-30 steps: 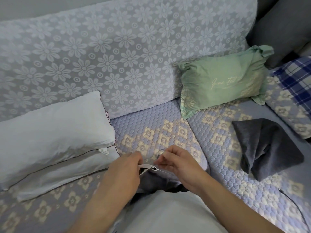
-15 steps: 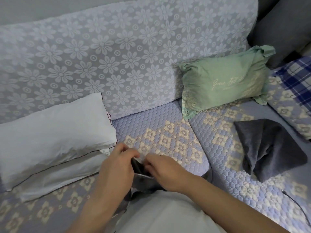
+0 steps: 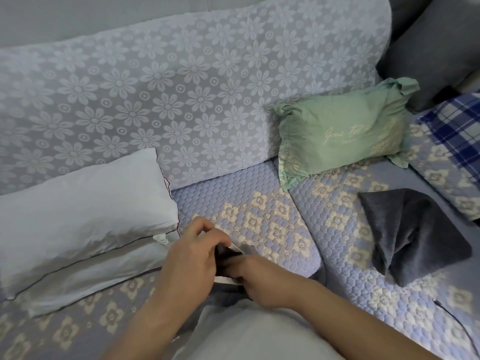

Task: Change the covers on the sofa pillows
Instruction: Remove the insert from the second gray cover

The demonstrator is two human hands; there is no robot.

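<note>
Fingers [image 3: 207, 231] of the left hand [image 3: 192, 258] curled over the pale-edged mouth of a dark grey fabric pillow cover [image 3: 228, 254], pinching it, while the right hand [image 3: 255, 278] gripped the same opening from the other side, its fingertips tucked under and mostly hidden. The two hands sat almost touching, with the cover bunched between them just above a pale grey pillow [image 3: 246, 333] lying in the person's lap. The hold on both lips of the opening suggested that the mouth was being spread or worked along that pillow; whether the cover was going on or coming off could not be told.

Little of the cover showed: a dark crumpled fold and a narrow whitish band along its edge.

Just left of the fingers lay a long white pillow with a thin dark piped seam [image 3: 78, 211], seemingly bare and waiting for a cover. Well to the right of them a second dark grey cloth [image 3: 413, 229] lay loosely folded on the quilted blue-and-cream sofa seat [image 3: 259, 203], probably another cover set aside. Beyond the fingers, a green pillow with pale script lettering [image 3: 342, 131] leaned against the pale floral-patterned sofa back [image 3: 181, 87], and a blue-and-white plaid cushion [image 3: 457, 126] sat at the far right.
</note>
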